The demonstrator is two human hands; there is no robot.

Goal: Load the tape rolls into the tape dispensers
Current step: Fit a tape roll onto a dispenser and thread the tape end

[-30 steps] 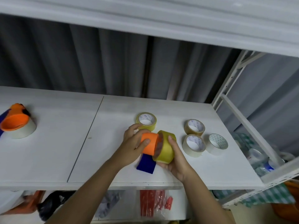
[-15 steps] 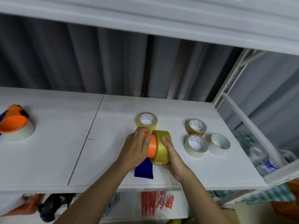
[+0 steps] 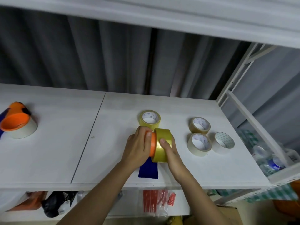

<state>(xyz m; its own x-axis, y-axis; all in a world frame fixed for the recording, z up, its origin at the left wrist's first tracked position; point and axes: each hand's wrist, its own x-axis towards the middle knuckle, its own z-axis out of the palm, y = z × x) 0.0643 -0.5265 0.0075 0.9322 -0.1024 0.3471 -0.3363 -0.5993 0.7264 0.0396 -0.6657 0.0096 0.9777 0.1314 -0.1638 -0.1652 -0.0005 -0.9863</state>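
Note:
My left hand [image 3: 139, 147] grips the orange drum of a tape dispenser [image 3: 152, 146], whose blue handle [image 3: 148, 169] hangs down over the shelf's front. My right hand [image 3: 170, 151] holds a yellow tape roll [image 3: 162, 143] on edge, its thumb on top, and the roll sits over the drum's right end. A second yellow roll [image 3: 150, 118] lies flat just behind. Three more rolls lie to the right: a tan one [image 3: 199, 125], a pale one [image 3: 199, 144] and a white one [image 3: 224, 142]. At the far left stands another orange dispenser [image 3: 14, 122] with a pale roll [image 3: 22, 131] on it.
Everything sits on a white shelf board [image 3: 65, 151] with a seam left of centre. A grey curtain [image 3: 97, 62] hangs behind and another shelf runs overhead. A white rack frame [image 3: 253, 127] bounds the right side. Bags and red packets [image 3: 155, 202] lie below.
The yellow roll has slid leftward further onto the orange drum, covering most of it. Both hands have drawn closer together and sunk slightly toward the shelf.

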